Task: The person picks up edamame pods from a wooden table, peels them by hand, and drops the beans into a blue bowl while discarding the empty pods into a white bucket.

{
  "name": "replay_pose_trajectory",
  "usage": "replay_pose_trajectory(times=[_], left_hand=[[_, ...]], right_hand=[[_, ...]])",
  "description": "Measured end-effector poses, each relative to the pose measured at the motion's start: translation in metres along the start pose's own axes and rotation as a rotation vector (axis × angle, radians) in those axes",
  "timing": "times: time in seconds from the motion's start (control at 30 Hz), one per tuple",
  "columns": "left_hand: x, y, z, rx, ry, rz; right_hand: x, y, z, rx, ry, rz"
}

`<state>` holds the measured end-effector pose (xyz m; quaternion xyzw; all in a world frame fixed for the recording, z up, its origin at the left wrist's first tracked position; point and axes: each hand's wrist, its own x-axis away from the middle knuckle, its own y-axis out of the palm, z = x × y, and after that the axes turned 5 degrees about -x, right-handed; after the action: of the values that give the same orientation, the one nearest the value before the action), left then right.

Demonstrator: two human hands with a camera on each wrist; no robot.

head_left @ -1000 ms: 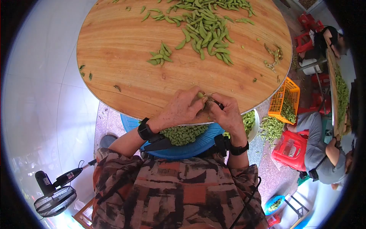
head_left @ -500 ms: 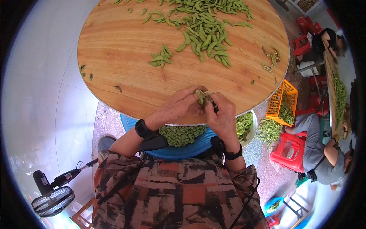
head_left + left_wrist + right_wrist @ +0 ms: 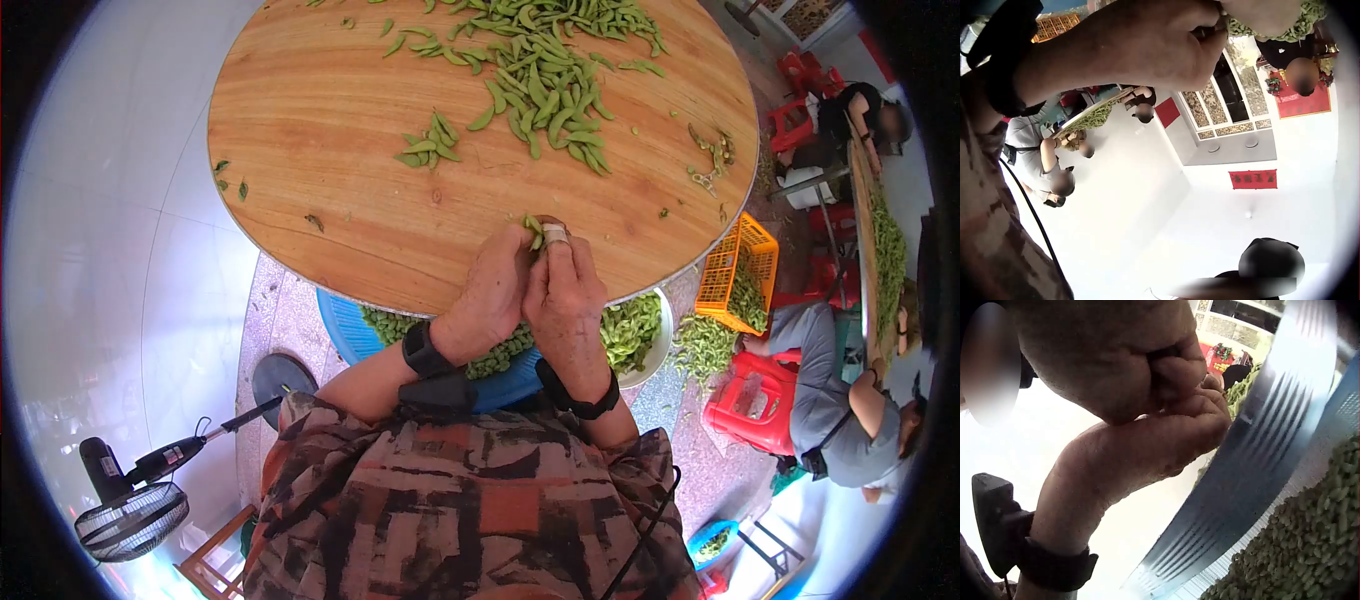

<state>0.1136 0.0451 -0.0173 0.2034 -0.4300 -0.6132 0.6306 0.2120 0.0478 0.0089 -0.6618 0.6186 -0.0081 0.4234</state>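
Note:
Both hands meet over the near edge of the round wooden table (image 3: 330, 150). My left hand (image 3: 492, 290) curls around a few green pods (image 3: 534, 230), whose ends stick out at the fingertips. Bent fingers of my right hand (image 3: 568, 305), one wrapped in a white band, pinch at the same pods from the right. What lies between the palms is hidden. In the right wrist view my right hand (image 3: 1110, 356) is above my left hand (image 3: 1122, 453), touching it. The left wrist view shows my right hand (image 3: 1147, 44), with the contact point mostly hidden.
Green pods (image 3: 550, 90) are piled on the table's far side, a small cluster (image 3: 430, 145) nearer. Below the edge are a blue basin (image 3: 345, 330) of shelled beans (image 3: 1310, 531) and a white bowl (image 3: 662, 350). An orange crate (image 3: 715, 280) and seated people are at right.
My hands have come closer together, the right turning so its back shows. The left forearm has moved right. More pod shows above the fingers, and more beans show in the basin.

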Motion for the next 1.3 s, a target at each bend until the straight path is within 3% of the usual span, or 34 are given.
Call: replay_pose_trajectory(times=[0.13,0.23,0.3,0.37,0.5,0.57,0.63,0.67,0.73,0.8,0.87,0.9,0.97,1.07,1.1,1.23,1.3], left_hand=[[-0.003,-0.003,-0.002,0.016,0.003,-0.010],[-0.006,-0.004,0.009,0.010,-0.081,0.000],[-0.011,-0.018,0.009,0.151,-0.214,-0.094],[-0.013,-0.026,0.008,0.116,-0.178,-0.097],[-0.010,-0.015,0.007,0.053,-0.079,-0.076],[-0.006,-0.010,0.007,0.023,-0.042,-0.051],[-0.002,-0.004,0.010,-0.006,-0.007,-0.029],[0.001,-0.001,0.014,-0.131,-0.053,-0.063],[0.003,-0.004,0.014,-0.256,-0.103,-0.097],[0.005,-0.012,0.009,-0.654,-0.092,-0.163],[0.015,-0.017,0.016,-0.581,-0.078,-0.217],[0.020,-0.017,0.023,-0.506,-0.060,-0.269],[0.027,-0.015,0.038,-0.389,-0.083,-0.244],[0.037,-0.023,0.056,-0.190,-0.150,-0.253],[0.040,-0.027,0.061,-0.105,-0.201,-0.292],[0.059,-0.052,0.063,-0.163,-0.170,-0.230],[0.069,-0.048,0.082,-0.895,-0.139,-0.605]], right_hand=[[0.002,-0.002,0.001,0.008,-0.002,0.012],[-0.002,-0.007,0.002,-0.060,0.024,-0.005],[-0.003,-0.010,0.004,-0.121,0.039,-0.020],[-0.005,-0.012,0.006,-0.239,0.107,-0.119],[-0.006,-0.012,0.009,-0.402,0.271,-0.063],[-0.007,-0.015,0.010,-0.617,0.414,-0.033],[-0.009,-0.013,0.012,-0.489,0.305,0.003],[-0.010,-0.012,0.013,-0.363,0.193,0.036],[-0.016,-0.017,0.012,-0.270,0.177,0.020],[-0.017,-0.018,0.018,-0.180,0.161,0.004],[-0.012,-0.018,0.031,-0.510,0.377,-0.037],[-0.012,-0.023,0.034,-0.510,0.379,-0.037],[-0.013,-0.036,0.036,-0.773,0.671,-0.035],[-0.017,-0.068,0.041,-0.894,0.830,-0.055],[-0.016,-0.079,0.044,-0.900,0.830,-0.062],[0.001,-0.135,0.071,-0.478,0.696,-0.188],[0.017,-0.158,0.095,-0.334,0.644,-0.240]])
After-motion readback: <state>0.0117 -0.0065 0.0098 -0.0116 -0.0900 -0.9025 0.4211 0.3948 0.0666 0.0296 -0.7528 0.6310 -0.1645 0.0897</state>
